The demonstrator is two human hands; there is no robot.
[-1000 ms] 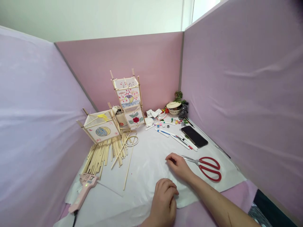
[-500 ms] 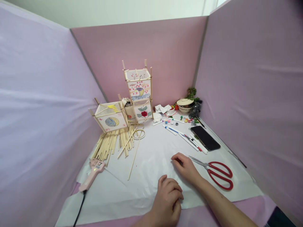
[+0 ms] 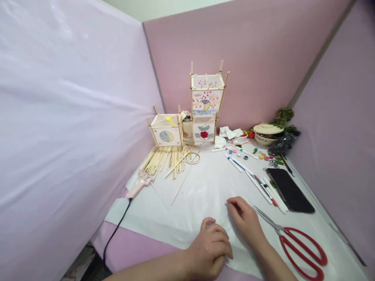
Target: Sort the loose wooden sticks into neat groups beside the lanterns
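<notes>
My left hand (image 3: 209, 248) rests on the white sheet (image 3: 202, 195) near its front edge, fingers loosely bent and a little apart, with nothing seen in it. Just beyond it to the right lies my right hand (image 3: 244, 218), its fingers curled in towards the thumb; I see nothing held there. Beside the right hand, scissors with red handles (image 3: 304, 249) lie with their blades towards the wrist. A two-tier paper lantern (image 3: 207, 102) with a stick frame stands at the back. To its left is a single-tier lantern (image 3: 165, 136) with a moon drawing.
A bundle of thin sticks (image 3: 159, 160) and a pink glue gun (image 3: 140, 184) with a black cord lie at left. Pens (image 3: 258, 185), a black phone (image 3: 290, 190) and a lidded bowl (image 3: 265, 137) occupy the right. Pink and lilac walls (image 3: 243, 58) enclose the table.
The camera view has turned to the left and tilted down, so the lanterns and tools appear farther right. Both hands stay resting on the sheet in much the same pose.
</notes>
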